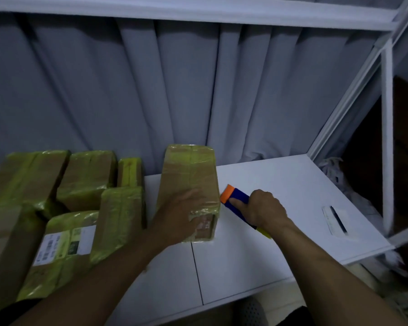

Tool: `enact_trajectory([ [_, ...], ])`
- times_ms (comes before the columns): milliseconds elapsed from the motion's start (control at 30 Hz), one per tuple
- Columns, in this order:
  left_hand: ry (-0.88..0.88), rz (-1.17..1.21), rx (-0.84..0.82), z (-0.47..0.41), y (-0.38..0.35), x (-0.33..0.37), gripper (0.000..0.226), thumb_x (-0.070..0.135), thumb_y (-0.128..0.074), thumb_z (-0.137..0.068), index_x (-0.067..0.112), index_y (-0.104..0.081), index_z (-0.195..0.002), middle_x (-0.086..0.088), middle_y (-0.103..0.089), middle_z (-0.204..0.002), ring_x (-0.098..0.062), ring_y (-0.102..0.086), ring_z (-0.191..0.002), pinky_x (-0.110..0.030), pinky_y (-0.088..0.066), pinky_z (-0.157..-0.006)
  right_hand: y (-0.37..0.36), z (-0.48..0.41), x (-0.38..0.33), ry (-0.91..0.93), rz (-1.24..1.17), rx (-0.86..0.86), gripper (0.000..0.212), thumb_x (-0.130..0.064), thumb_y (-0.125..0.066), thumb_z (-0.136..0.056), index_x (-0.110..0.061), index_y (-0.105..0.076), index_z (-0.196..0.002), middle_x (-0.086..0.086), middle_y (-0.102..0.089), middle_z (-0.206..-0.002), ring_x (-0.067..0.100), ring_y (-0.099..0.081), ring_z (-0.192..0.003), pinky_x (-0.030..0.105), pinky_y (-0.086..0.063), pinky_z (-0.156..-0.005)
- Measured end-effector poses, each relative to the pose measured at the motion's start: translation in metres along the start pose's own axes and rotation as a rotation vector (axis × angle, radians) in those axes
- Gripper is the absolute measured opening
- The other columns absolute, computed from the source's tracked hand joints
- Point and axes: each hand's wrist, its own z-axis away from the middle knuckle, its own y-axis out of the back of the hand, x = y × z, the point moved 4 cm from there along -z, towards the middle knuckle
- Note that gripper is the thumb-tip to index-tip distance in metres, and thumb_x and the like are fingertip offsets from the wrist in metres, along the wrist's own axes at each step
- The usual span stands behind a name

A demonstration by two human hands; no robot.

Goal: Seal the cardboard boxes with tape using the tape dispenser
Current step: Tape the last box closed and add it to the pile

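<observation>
Fingers straight, your left hand (184, 215) pins the box (190, 172), likely stiff but tape-slick, from above near the back edge of the bench (280, 184); your right hand (265, 209) grips the tape dispenser (237, 196).

The left hand (181, 215) and right hand (264, 210) are bare, and so are both wrists. Behind each hand a bare forearm (118, 262) runs back to the lower edge of the view. Far behind the left hand, in the lower left corner, the edge of a dark sleeve (5, 311) covers the upper arm. Behind the right hand, by the elbow, a patch of dark cloth (302, 314) shows; whether it is sleeve or other clothing cannot be told.
</observation>
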Motion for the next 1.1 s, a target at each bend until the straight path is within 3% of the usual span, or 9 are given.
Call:
enact_trajectory([
  [200,-0.025,-0.311,-0.214,0.006,0.009,-0.016,0.078,0.063,-0.011,-0.087,0.03,-0.044,-0.148,0.0,-0.035,-0.158,-0.028,-0.031,-0.146,-0.045,-0.019,-0.121,0.002,-0.007,0.006,0.01,-0.149,0.003,0.051,-0.064,-0.058,-0.094,-0.013,-0.055,-0.097,0.003,-0.061,-0.093,0.023,-0.063,-0.083,0.033,-0.05,-0.071],
  [367,0.123,-0.5,-0.181,0.003,0.013,-0.025,0.051,0.048,-0.044,-0.101,0.037,-0.036,-0.151,0.005,-0.03,-0.16,-0.03,-0.035,-0.142,-0.043,-0.026,-0.116,0.006,-0.007,-0.01,0.056,-0.244,0.062,0.048,-0.059,-0.053,-0.099,-0.017,-0.048,-0.078,0.001,-0.061,-0.082,0.019,-0.06,-0.073,0.031,-0.049,-0.065],
  [533,0.075,-0.741,0.008,-0.001,0.023,-0.031,0.045,0.041,-0.091,-0.056,0.037,-0.078,-0.098,0.008,-0.075,-0.106,-0.016,-0.072,-0.086,-0.032,-0.057,-0.076,0.001,-0.006,-0.031,0.101,-0.308,0.019,0.048,-0.061,-0.051,-0.099,-0.019,-0.047,-0.076,-0.003,-0.055,-0.076,0.012,-0.055,-0.068,0.024,-0.041,-0.056],
  [600,0.088,-0.774,0.075,-0.002,0.032,-0.027,0.042,0.043,-0.092,-0.045,0.034,-0.08,-0.084,0.009,-0.076,-0.093,-0.015,-0.073,-0.077,-0.031,-0.058,-0.067,-0.001,-0.005,-0.036,0.128,-0.339,0.015,0.048,-0.062,-0.051,-0.099,-0.018,-0.05,-0.079,-0.002,-0.058,-0.08,0.011,-0.057,-0.07,0.025,-0.045,-0.06],
  [667,0.166,-0.808,0.064,-0.003,0.036,-0.028,0.042,0.045,-0.09,-0.054,0.032,-0.08,-0.092,0.005,-0.076,-0.101,-0.02,-0.073,-0.084,-0.038,-0.059,-0.074,0.0,-0.002,-0.04,0.154,-0.379,0.028,0.047,-0.062,-0.052,-0.098,-0.016,-0.053,-0.086,-0.002,-0.06,-0.082,0.011,-0.058,-0.071,0.025,-0.045,-0.061],
  [767,0.259,-0.62,-0.056,-0.009,0.024,-0.047,0.045,0.042,-0.053,-0.093,0.031,-0.056,-0.137,-0.004,-0.052,-0.146,-0.035,-0.048,-0.132,-0.059,-0.035,-0.111,0.009,0.009,-0.042,0.188,-0.486,0.038,0.047,-0.06,-0.054,-0.099,-0.014,-0.056,-0.089,-0.003,-0.061,-0.08,0.009,-0.059,-0.071,0.021,-0.04,-0.056],
  [833,0.328,-0.549,-0.12,-0.007,0.02,-0.05,0.052,0.046,-0.039,-0.096,0.035,-0.039,-0.146,-0.004,-0.038,-0.155,-0.038,-0.031,-0.142,-0.064,-0.023,-0.113,0.013,0.016,-0.04,0.193,-0.573,0.027,0.046,-0.059,-0.056,-0.098,-0.013,-0.057,-0.088,-0.002,-0.063,-0.08,0.009,-0.06,-0.071,0.02,-0.039,-0.056],
  [967,0.338,-0.205,0.104,0.001,0.032,-0.016,0.047,0.037,-0.045,-0.099,0.02,-0.048,-0.142,-0.007,-0.049,-0.146,-0.029,-0.045,-0.134,-0.043,-0.035,-0.111,0.02,0.032,-0.036,0.191,-0.737,-0.021,0.044,-0.057,-0.056,-0.098,-0.014,-0.062,-0.09,-0.001,-0.066,-0.082,0.01,-0.062,-0.073,0.019,-0.041,-0.061],
  [1100,0.412,0.633,0.22,0.011,0.039,0.027,0.047,0.04,-0.056,-0.099,0.021,-0.049,-0.142,0.004,-0.053,-0.141,-0.018,-0.051,-0.13,-0.025,-0.04,-0.108,0.032,0.045,-0.035,0.135,-1.025,-0.061,0.048,-0.057,-0.055,-0.1,-0.011,-0.069,-0.092,0.003,-0.071,-0.08,0.015,-0.064,-0.073,0.025,-0.047,-0.065],
])
